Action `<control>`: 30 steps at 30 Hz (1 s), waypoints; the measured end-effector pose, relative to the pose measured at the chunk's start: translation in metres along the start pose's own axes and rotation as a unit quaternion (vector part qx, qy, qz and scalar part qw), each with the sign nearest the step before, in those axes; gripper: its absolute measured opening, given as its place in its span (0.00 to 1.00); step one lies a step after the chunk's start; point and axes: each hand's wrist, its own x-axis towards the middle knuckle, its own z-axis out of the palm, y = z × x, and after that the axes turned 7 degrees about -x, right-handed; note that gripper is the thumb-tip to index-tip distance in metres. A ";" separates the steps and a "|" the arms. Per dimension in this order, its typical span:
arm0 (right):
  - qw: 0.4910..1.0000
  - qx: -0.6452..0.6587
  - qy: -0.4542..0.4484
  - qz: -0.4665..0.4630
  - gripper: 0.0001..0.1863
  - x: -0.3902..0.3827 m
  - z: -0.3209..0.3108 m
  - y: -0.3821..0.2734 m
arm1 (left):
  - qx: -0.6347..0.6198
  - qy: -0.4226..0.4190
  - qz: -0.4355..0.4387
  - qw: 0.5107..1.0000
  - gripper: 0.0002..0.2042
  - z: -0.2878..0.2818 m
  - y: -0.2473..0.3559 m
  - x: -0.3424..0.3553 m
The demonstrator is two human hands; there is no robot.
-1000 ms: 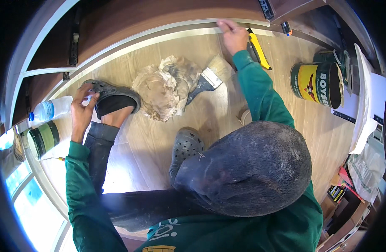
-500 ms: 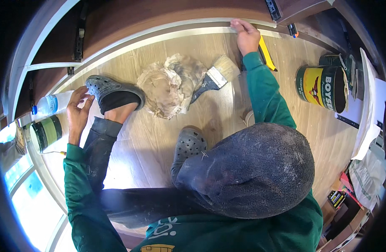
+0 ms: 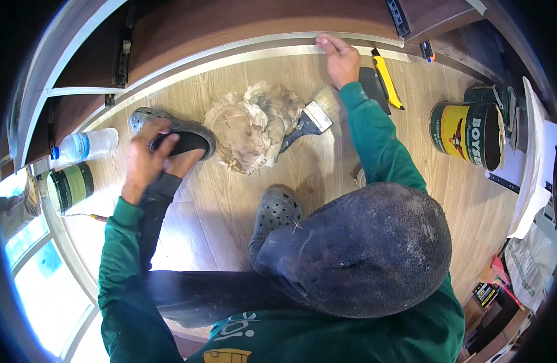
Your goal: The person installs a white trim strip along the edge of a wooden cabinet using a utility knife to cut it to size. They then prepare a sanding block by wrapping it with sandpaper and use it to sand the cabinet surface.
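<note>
My left hand point(image 3: 149, 158) is over the grey clog point(image 3: 200, 130) on my left foot, its thumb and fingers parted and nothing visible in them. At the pale edging strip point(image 3: 260, 40) along the bottom of the brown cabinet, my right hand point(image 3: 342, 62) has its fingers drawn together; whatever they hold, if anything, is hidden. Near my right forearm lies a wide paintbrush point(image 3: 309, 121), its bristles partly behind the sleeve. Crumpled, stained cloth or paper point(image 3: 236, 130) touches the brush handle. Right of my hand are a yellow utility knife point(image 3: 386, 78) and a dark flat piece point(image 3: 373, 88).
A water bottle point(image 3: 88, 146) lies at the left beside a green-banded can point(image 3: 72, 186). At the right a large dark green and yellow can point(image 3: 466, 134) is on the wood-patterned floor. Drawer runners point(image 3: 398, 17) stick out of the cabinet. My other clog point(image 3: 275, 212) is in the middle.
My left hand has moved right, from the toe of the clog to above its opening. My right hand has shifted slightly left along the strip. The view has moved a little.
</note>
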 end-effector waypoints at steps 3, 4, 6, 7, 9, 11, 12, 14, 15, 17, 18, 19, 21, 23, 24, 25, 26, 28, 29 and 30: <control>0.999 -0.027 -0.027 -0.003 0.11 -0.003 0.027 -0.008 | 0.012 -0.092 0.022 0.995 0.24 0.037 0.019 0.009; 0.998 -0.044 -0.044 -0.002 0.11 -0.002 0.034 -0.011 | 0.034 -0.088 0.037 0.995 0.27 0.052 0.024 0.015; 0.999 -0.032 -0.027 0.008 0.10 0.003 0.032 -0.011 | 0.076 -0.077 0.066 0.992 0.33 0.082 0.033 0.019; 0.999 -0.027 -0.017 0.012 0.10 0.007 0.028 -0.010 | 0.074 -0.088 0.060 0.992 0.36 0.097 0.032 0.020; 0.995 -0.095 0.033 -0.023 0.10 0.014 -0.014 0.001 | 0.073 -0.108 0.044 0.991 0.42 0.119 0.032 0.016; 0.984 -0.145 0.104 -0.023 0.11 0.016 -0.071 0.009 | 0.094 -0.098 0.049 0.990 0.41 0.130 0.038 0.015; 0.980 -0.129 0.148 -0.024 0.13 0.009 -0.095 0.007 | 0.093 -0.091 0.046 0.990 0.40 0.136 0.035 0.015; 0.971 -0.222 0.073 0.048 0.14 -0.022 -0.126 -0.006 | 0.091 -0.075 0.041 0.992 0.40 0.144 0.032 0.016; 0.949 -0.309 0.049 0.026 0.15 -0.043 -0.130 -0.019 | 0.090 -0.068 0.046 0.993 0.40 0.146 0.030 0.022; 0.899 -0.434 -0.014 0.055 0.21 -0.071 -0.126 -0.042 | 0.093 -0.054 0.047 0.993 0.40 0.150 0.027 0.035; 0.856 -0.515 -0.024 0.034 0.23 -0.082 -0.120 -0.045 | 0.096 -0.048 0.042 0.993 0.40 0.152 0.026 0.040; 0.805 -0.592 -0.031 0.015 0.26 -0.087 -0.118 -0.044 | 0.099 -0.043 0.041 0.993 0.40 0.153 0.028 0.046; 0.859 -0.509 -0.017 0.054 0.30 -0.088 -0.120 -0.030 | 0.072 -0.028 0.024 0.997 0.39 0.148 0.041 0.052; 0.921 -0.380 0.029 0.084 0.33 -0.089 -0.124 -0.022 | 0.044 -0.008 0.024 0.999 0.38 0.135 0.057 0.052; 0.949 -0.293 0.070 0.096 0.33 -0.091 -0.133 -0.019 | 0.028 0.003 0.035 0.999 0.38 0.127 0.066 0.051; 0.968 -0.202 0.106 0.106 0.34 -0.094 -0.140 -0.019 | 0.013 0.014 0.041 0.999 0.38 0.119 0.074 0.048; 0.978 -0.101 0.133 0.123 0.33 -0.092 -0.148 -0.033 | -0.006 0.047 0.051 0.998 0.34 0.114 0.077 0.044; 0.975 0.012 0.168 0.146 0.32 -0.092 -0.166 -0.057 | -0.030 0.058 0.038 0.997 0.32 0.105 0.083 0.042; 0.967 0.068 0.187 0.156 0.32 -0.092 -0.177 -0.062 | -0.043 0.062 0.034 0.997 0.30 0.103 0.087 0.042; 0.968 0.064 0.187 0.154 0.30 -0.094 -0.186 -0.051 | -0.089 0.036 -0.009 0.995 0.29 0.102 0.093 0.042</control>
